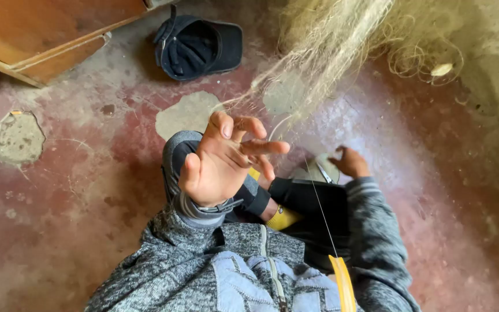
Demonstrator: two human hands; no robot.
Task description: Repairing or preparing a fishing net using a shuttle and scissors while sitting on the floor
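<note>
Your left hand [220,159] is raised with its fingers spread wide, holding nothing firmly, so the pale fishing net [330,40] strands stay fanned out. Your right hand [350,163] reaches low past your knee; its grip cannot be told. A thin line [321,211] runs taut to a yellow needle [342,283] at your chest

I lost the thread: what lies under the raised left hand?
Under the left hand: a grey knee, black trouser leg and yellow cuff. The rest is covered.

A dark cap [198,46] lies upturned on the worn red floor [82,190]. A wooden board [41,34] rests beside it.
</note>
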